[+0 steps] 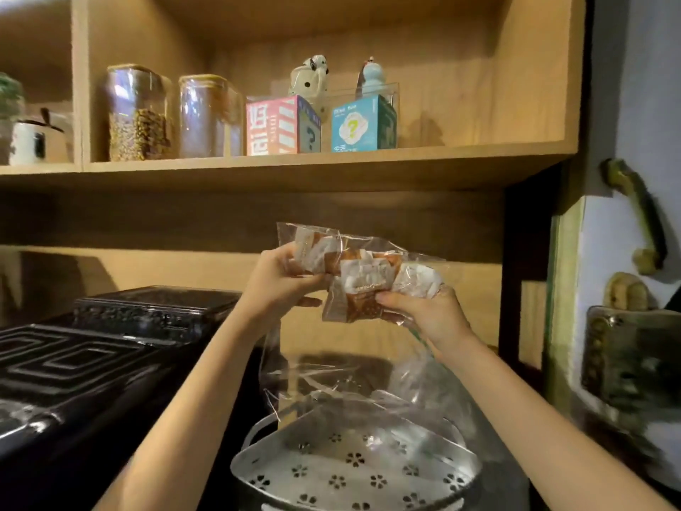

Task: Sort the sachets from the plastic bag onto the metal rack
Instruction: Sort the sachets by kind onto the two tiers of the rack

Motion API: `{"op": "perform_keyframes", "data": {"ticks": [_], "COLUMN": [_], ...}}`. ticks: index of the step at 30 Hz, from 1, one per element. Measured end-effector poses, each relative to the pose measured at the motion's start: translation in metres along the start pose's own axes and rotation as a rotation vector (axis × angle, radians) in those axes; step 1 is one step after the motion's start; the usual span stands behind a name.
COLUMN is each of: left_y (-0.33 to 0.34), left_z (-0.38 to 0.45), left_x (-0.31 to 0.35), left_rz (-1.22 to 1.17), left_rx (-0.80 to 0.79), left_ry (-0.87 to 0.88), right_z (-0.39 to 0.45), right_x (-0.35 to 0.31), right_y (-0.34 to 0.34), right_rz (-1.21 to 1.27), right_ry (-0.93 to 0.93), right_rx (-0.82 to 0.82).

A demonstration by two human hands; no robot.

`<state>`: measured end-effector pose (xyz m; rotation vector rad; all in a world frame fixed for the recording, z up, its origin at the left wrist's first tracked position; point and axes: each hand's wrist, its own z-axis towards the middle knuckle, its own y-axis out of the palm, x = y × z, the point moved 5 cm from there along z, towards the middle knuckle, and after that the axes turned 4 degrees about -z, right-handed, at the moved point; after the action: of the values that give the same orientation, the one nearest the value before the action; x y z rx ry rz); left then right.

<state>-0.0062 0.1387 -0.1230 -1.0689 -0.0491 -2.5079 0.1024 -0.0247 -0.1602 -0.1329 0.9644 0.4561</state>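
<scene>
Home kitchen: wooden shelves (324, 160), food jars (138, 112), black stove (73, 363).

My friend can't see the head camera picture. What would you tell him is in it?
Two hands, left hand and right hand, hold up a clear plastic bag of brown-and-white sachets above a white metal rack with flower-shaped holes. Jars stand on a wooden shelf behind.

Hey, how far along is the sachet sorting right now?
Done: nothing visibly sorted; the metal rack shows only its flower-cut tray, partly veiled by clear plastic. In hand: the left hand and right hand both grip a bunch of sachets above the plastic bag. Left: placing these sachets on the rack; whether more remain in the bag is unclear.
</scene>
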Motion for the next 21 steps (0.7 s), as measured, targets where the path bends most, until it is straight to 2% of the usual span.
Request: {"op": "perform_keyframes", "data": {"ticks": [4, 8, 14, 18, 21], "left_y": [0.002, 0.01, 0.016, 0.017, 0.012], "left_z": [-0.023, -0.048, -0.073, -0.086, -0.089], "left_x": [-0.053, -0.087, -0.128, -0.134, -0.14], "left_rz": [-0.054, -0.102, -0.117, -0.179, -0.228], "left_rx": [0.026, 0.037, 0.004, -0.035, -0.01], "left_ry": [-0.204, -0.311, -0.481, -0.46, -0.503], "right_z": [-0.02, -0.038, -0.056, -0.064, -0.067], "right_x": [0.042, 0.075, 0.107, 0.112, 0.103], "right_y": [-0.007, -0.02, -0.035, -0.042, -0.052], "right_rz": [-0.05, -0.208, -0.263, -0.089, 0.058], "right_ry": [0.116, 0.239, 0.403, 0.495, 0.479], "right_rx": [-0.015, -0.031, -0.117, -0.205, -0.189]}}
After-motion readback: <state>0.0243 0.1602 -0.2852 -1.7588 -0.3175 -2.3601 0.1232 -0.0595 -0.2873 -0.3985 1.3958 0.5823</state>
